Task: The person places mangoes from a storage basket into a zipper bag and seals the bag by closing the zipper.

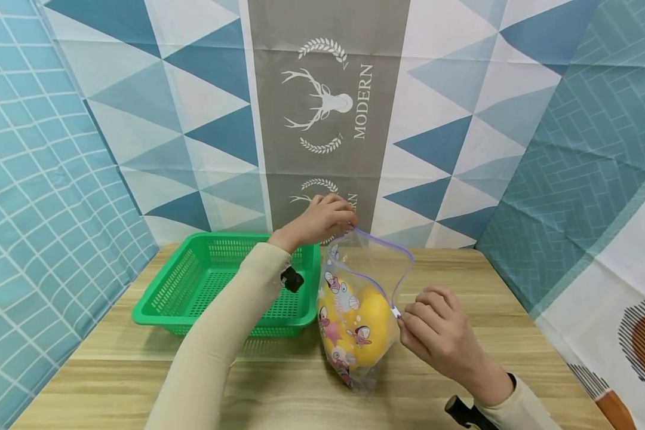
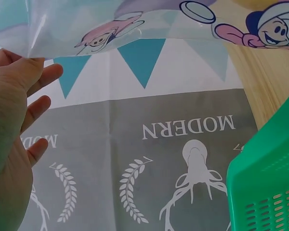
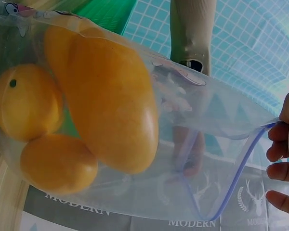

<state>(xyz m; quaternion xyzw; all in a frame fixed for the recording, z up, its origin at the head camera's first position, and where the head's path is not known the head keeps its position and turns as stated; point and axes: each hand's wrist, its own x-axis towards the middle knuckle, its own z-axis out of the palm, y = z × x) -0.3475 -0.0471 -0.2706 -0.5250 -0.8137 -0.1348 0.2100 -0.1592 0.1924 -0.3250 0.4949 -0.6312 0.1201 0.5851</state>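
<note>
A clear zip bag (image 1: 355, 298) with cartoon prints and a purple zip stands on the table, its mouth gaping. Inside are several yellow-orange fruits; in the right wrist view a large mango-shaped fruit (image 3: 113, 101) lies against a round orange one (image 3: 26, 101) and a smaller oval one (image 3: 60, 163). My left hand (image 1: 322, 218) pinches the far corner of the bag's mouth between thumb and forefinger, as the left wrist view (image 2: 19, 91) shows too. At the near corner, by the white slider (image 1: 395, 312), my right hand (image 1: 443, 334) pinches the rim.
To the left of the bag, a green plastic basket (image 1: 145, 313) with perforated sides sits on the wooden table (image 1: 279, 388). Behind the table hangs a patterned cloth (image 1: 328, 77) with deer prints, and blue tile-patterned cloth (image 1: 27, 179) flanks the left side.
</note>
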